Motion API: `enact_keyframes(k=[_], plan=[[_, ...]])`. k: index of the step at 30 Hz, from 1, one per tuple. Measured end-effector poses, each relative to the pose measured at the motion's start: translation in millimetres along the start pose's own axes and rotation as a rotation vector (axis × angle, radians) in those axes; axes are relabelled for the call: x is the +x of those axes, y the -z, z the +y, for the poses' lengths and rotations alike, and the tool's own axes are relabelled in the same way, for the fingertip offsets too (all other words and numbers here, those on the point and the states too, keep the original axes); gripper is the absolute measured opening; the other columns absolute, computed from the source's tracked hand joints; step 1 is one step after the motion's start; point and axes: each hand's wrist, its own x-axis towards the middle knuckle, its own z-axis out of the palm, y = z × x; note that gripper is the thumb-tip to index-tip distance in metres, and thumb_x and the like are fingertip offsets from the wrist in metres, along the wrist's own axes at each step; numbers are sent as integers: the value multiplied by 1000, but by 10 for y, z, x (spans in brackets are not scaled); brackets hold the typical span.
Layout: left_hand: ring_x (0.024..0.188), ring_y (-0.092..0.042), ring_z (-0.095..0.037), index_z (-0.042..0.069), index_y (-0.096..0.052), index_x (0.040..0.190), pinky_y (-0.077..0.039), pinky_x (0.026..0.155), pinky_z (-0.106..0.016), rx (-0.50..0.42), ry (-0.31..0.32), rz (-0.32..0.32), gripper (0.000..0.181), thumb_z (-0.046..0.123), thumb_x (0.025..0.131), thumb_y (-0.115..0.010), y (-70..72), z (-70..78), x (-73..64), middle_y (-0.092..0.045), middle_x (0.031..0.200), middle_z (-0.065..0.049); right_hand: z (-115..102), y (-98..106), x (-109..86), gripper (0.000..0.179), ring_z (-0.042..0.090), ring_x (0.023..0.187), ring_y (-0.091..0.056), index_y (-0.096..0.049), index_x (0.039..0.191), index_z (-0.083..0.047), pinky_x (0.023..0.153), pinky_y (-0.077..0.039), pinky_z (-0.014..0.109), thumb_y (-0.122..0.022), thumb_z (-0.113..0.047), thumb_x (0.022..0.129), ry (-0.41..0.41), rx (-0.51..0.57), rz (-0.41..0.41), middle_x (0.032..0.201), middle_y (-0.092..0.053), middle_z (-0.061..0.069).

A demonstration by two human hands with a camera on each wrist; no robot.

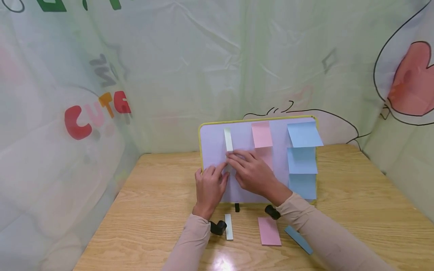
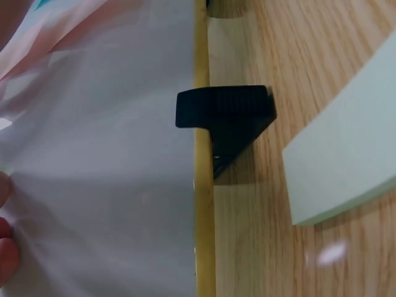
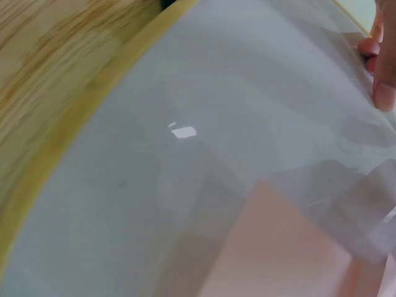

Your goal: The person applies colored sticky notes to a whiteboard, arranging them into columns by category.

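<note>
A whiteboard (image 1: 211, 143) with a yellow rim stands tilted on the table. My left hand (image 1: 209, 188) lies at its left side, index finger reaching to the board below a pale green strip note (image 1: 228, 140). My right hand (image 1: 255, 175) touches the same spot with extended fingers, just under that strip. A sliver of pale green shows between the hands; the fingers hide most of it. Pink notes (image 1: 262, 134) hang in the middle column, the lower one partly behind my right hand. Blue notes (image 1: 301, 161) form a column at the right.
On the table before the board lie a pale green strip pad (image 1: 228, 227), a pink pad (image 1: 269, 231) and a blue strip pad (image 1: 298, 239), close to my forearms. A black stand foot (image 2: 226, 111) clips the board's lower rim. A printed curtain (image 1: 190, 75) hangs behind.
</note>
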Motion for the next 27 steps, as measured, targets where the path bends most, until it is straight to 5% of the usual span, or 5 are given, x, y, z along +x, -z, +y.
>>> enact_keyframes(k=[19, 27], plan=[[66, -57, -15, 19, -74, 118, -46, 78, -49, -25, -58, 30, 32, 25, 87, -81, -22, -61, -39, -55, 72, 1, -7, -21, 10, 49, 30, 123, -58, -66, 127, 0, 103, -44, 45, -73, -13, 80, 57, -30, 5, 134, -63, 14], [63, -53, -14, 23, -74, 124, -45, 78, -47, -9, -75, 9, 35, 27, 89, -78, -5, -104, -53, -54, 72, 0, 23, -1, -58, 46, 29, 127, -55, -66, 129, -1, 102, -44, 47, -35, -17, 98, 59, -72, -24, 136, -62, 13]])
